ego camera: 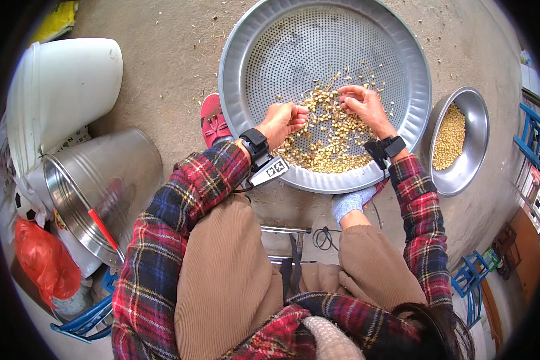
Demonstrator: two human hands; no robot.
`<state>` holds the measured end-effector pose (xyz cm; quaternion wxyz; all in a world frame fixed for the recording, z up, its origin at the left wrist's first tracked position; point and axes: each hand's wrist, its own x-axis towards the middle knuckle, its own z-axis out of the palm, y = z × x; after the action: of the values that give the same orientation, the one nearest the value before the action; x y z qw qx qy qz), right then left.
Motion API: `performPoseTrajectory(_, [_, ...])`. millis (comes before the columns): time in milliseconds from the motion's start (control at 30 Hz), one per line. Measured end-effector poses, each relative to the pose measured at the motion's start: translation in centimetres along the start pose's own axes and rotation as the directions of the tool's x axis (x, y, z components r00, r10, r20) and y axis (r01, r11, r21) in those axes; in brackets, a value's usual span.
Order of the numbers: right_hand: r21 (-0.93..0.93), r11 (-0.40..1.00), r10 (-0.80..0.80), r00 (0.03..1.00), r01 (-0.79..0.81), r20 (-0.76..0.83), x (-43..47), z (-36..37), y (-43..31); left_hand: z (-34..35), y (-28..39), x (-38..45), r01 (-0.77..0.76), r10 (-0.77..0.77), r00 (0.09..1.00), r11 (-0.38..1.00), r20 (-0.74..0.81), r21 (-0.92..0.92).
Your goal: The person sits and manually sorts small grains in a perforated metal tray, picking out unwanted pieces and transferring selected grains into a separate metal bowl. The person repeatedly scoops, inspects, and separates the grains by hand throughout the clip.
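Observation:
A large round grey sieve with a perforated floor and fluted rim lies in front of me. Pale yellow beans, mixed with bits of husk, are spread over its near half. My left hand hovers at the left side of the pile with its fingers curled; whether anything is inside them is hidden. Over the pile's far right edge, my right hand has its fingers loosely bent and apart, with nothing visible in them. To the sieve's right, a steel bowl holds cleaner-looking yellow beans.
On the left, a steel bucket with a red-gripped handle lies tipped beside a white plastic bucket. A red plastic bag is behind them. Blue chair frames stand right. Husk bits dot the concrete floor; a cable lies near my feet.

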<state>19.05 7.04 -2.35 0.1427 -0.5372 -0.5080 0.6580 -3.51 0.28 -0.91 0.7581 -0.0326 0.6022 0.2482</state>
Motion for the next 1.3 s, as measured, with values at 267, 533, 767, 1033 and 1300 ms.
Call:
performPoseTrajectory(267, [-0.452, 0.837, -0.342, 0.94, 0.308, 0.008, -0.5, 5.0, -0.4, -0.9, -0.5, 0.3, 0.051, -0.051, 0.999, 0.999, 0.015, 0.018])
performPoseTrajectory(533, [-0.676, 0.64, -0.461, 0.886, 0.366, 0.043, 0.4, 7.3, 0.2, -1.1, -1.0, 0.3, 0.062, -0.064, 0.997, 0.997, 0.048, 0.052])
performPoseTrajectory(767, [-0.827, 0.516, -0.406, 0.914, 0.224, -0.005, 0.9, 8.5, 0.4, -1.0, -1.1, 0.4, 0.074, -0.076, 0.996, 0.996, 0.037, 0.051])
performPoseTrajectory(1033, [-0.852, 0.445, -0.431, 0.9, 0.275, 0.066, 0.1, 8.6, -0.1, -1.0, -1.1, 0.5, 0.073, -0.076, 0.996, 0.996, 0.054, 0.056])
performPoseTrajectory(1300, [-0.596, 0.777, -0.313, 0.946, 0.205, -0.084, -0.6, 6.7, -1.4, -0.7, -1.2, 0.7, 0.058, -0.062, 0.995, 0.997, 0.073, 0.058])
